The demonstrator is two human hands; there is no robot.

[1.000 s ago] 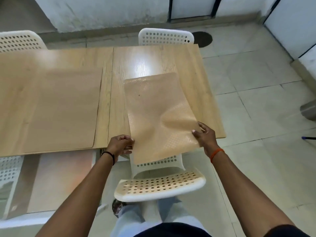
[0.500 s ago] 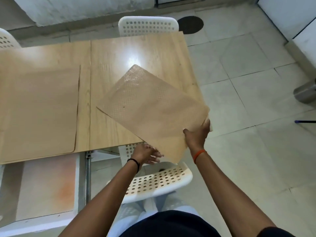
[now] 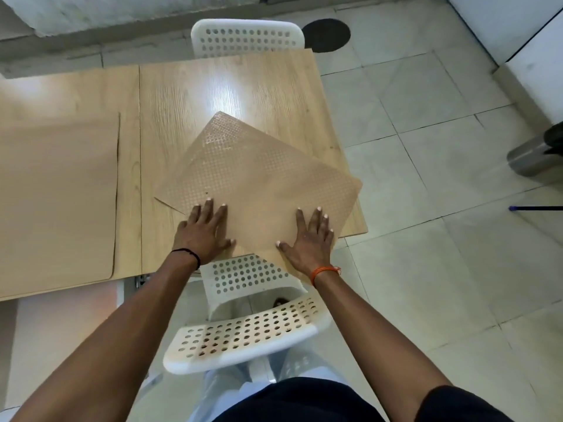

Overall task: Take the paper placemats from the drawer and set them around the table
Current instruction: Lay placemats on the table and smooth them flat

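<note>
Pressing tan, dot-textured paper placemat (image 3: 262, 184) flat with both my hands, fingers straight and spread. My left hand (image 3: 205, 231) on mat's lower-left edge, partly on light wooden surface (image 3: 189, 95); my right hand (image 3: 310, 236) on mat's near corner. Mat at frame centre, lying diagonal, right corner past surface edge, near corner overhanging white perforated plastic chair (image 3: 243, 336). Second plain tan placemat (image 3: 58, 199) lying flat at frame left.

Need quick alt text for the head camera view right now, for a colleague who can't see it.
Both hands, left and right, press flat on a tan placemat lying crooked on the wooden table, its near corner hanging over the edge above a white chair. Another placemat lies flat at left.
</note>
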